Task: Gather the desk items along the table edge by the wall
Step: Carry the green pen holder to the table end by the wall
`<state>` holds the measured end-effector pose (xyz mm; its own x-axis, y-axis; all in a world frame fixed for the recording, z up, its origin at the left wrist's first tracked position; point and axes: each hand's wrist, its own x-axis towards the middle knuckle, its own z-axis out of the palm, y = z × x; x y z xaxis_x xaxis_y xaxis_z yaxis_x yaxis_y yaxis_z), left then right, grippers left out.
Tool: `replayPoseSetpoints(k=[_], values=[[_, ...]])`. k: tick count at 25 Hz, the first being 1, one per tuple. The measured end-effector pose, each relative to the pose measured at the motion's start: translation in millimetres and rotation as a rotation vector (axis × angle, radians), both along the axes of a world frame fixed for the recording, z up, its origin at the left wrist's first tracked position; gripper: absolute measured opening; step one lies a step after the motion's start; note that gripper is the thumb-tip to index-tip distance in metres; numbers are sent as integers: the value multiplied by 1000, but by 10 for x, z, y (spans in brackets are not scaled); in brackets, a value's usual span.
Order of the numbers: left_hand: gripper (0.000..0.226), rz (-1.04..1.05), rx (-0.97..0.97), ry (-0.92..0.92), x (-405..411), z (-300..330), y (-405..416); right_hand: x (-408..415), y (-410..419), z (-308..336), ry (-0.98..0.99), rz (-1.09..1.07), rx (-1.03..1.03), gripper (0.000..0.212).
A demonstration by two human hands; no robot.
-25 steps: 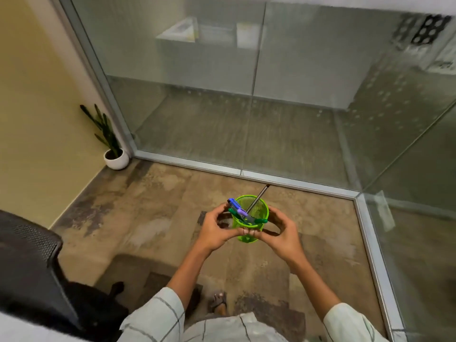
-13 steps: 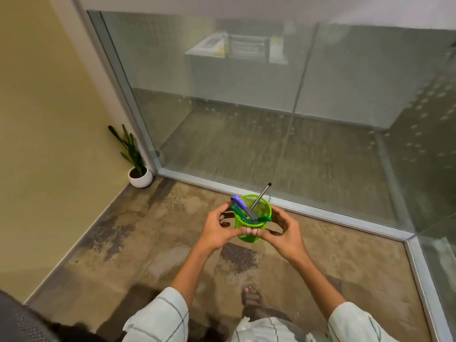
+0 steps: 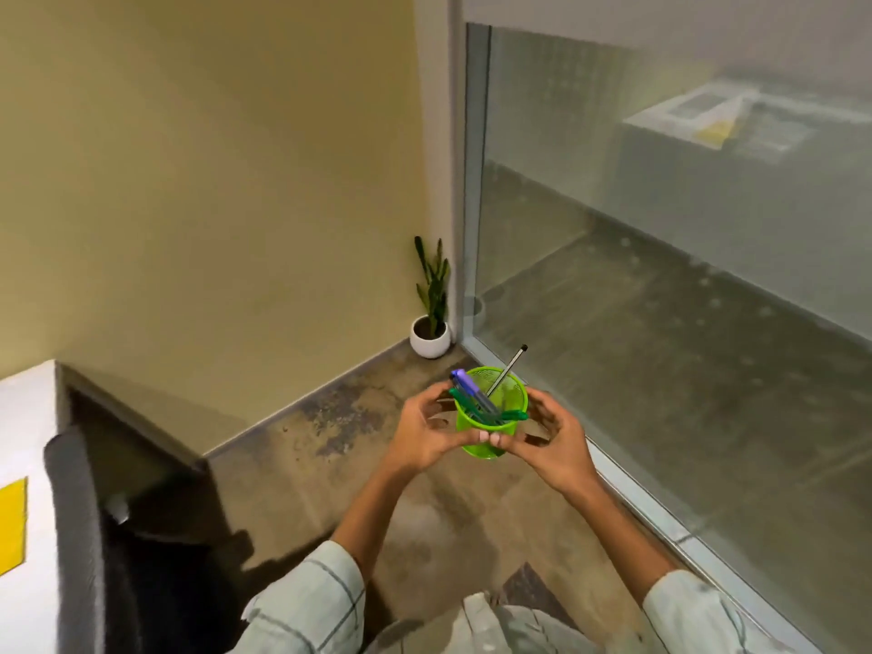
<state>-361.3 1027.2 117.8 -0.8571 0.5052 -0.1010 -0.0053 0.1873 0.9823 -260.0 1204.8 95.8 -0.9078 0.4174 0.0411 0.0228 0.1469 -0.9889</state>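
Swung left since a moment ago — yellow wall fills the view, potted plant (image 3: 430, 318) now upper centre, white desk corner (image 3: 26, 417) at left. Left hand (image 3: 422, 429) and right hand (image 3: 552, 441) curl round a green mesh pen cup (image 3: 490, 417), held above the mottled floor (image 3: 330, 431). Pens (image 3: 474, 394) lean inside — no legible writing.

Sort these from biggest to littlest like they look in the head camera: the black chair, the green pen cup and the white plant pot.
1. black chair, though it is nearest the camera
2. green pen cup
3. white plant pot, though it stands farther away
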Motion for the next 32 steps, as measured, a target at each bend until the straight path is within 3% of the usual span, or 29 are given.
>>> replayPoseSetpoints(k=[12,18,25,32], values=[[73,411,1,8,-1503,-50,-572,-2333,-316,3,12,392,73,69],[75,440,23,16,-2750,-66,-983,-3662,-735,65,37,440,76,67],[81,591,-41,64,-3672,123,-1889,-4875,-1625,184,55,606,42,66],[77,868,-69,53,-4168,30,-2891,-6037,-2773,84,9,929,38,68]])
